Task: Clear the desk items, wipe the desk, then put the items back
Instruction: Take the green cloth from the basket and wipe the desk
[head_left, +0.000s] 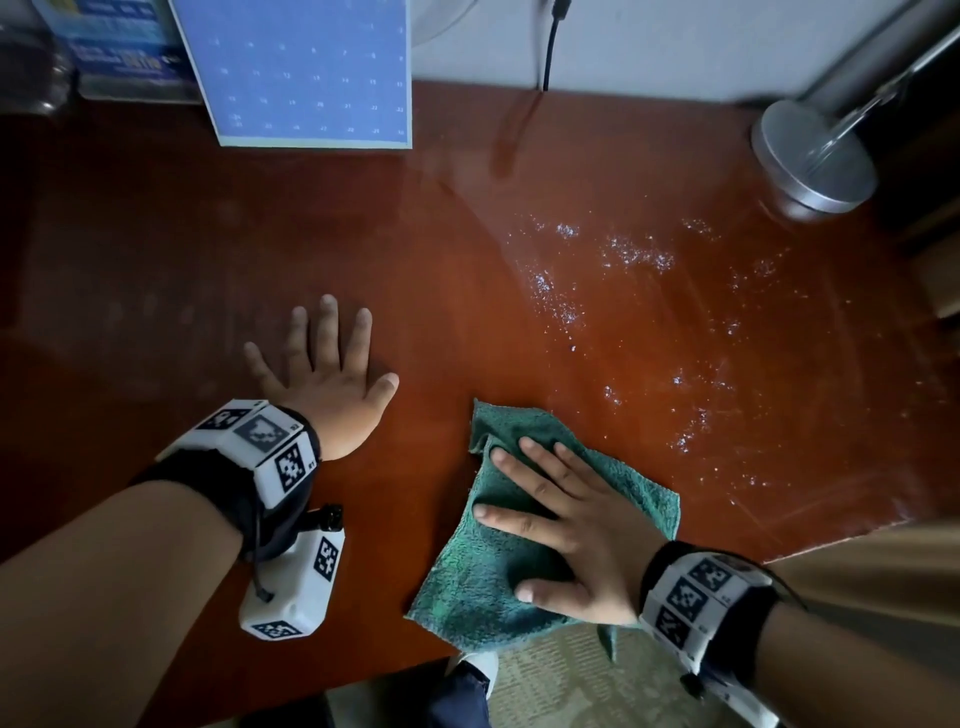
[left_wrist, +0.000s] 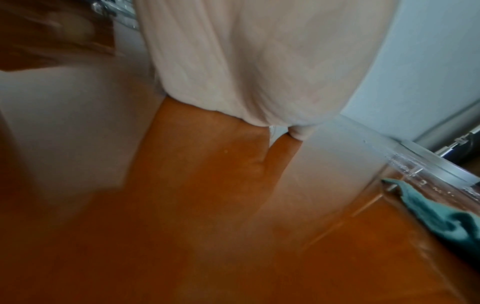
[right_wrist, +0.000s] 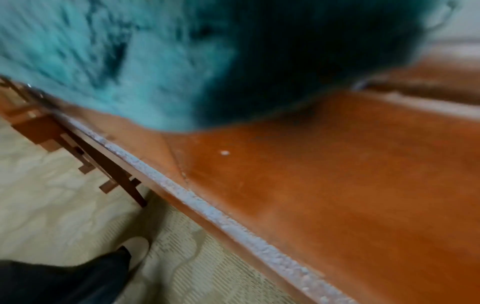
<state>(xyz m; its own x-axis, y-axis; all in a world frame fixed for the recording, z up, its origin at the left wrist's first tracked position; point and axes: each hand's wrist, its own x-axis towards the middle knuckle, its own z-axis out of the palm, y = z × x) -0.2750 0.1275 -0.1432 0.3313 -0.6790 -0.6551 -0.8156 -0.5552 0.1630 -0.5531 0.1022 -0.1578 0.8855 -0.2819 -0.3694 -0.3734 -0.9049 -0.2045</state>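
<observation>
**Right hand flat on the cloth, left hand flat on the wood**

The right hand (head_left: 576, 530) lies palm down on a green terry cloth (head_left: 467, 582), its fingers (head_left: 524, 473) straight and spread, pressing the fabric rather than gripping it. The cloth is spread out and rumpled on the reddish-brown worktop (head_left: 156, 260), at the near edge and right of centre; its nearest corner hangs past that edge, over the floor. In the right wrist view the cloth fills the upper part of the picture, blurred, with bare wood below it and the worktop's front edge showing a pale, chipped strip.

The left hand (head_left: 327, 374) rests palm down on bare wood to the left of the cloth and apart from it; its fingers (head_left: 327, 332) are released, straight and fanned, holding nothing. The left wrist view is soft and blurred, so little can be told from it; the cloth shows as a teal shape at the right edge.

Beyond the cloth and to its right, a scatter of bright water droplets (head_left: 634, 254) lies on the wood, and the surface there shines wet. A blue calendar (head_left: 311, 73) stands at the back left. A round silver lamp base (head_left: 813, 156) sits at the back right corner. A black cable (head_left: 550, 47) hangs down the wall behind the worktop, between the two.

Below the front edge a patterned pale carpet (head_left: 571, 686) shows, with a white shoe toe (head_left: 483, 665) and a dark trouser leg (head_left: 457, 701) on it.
</observation>
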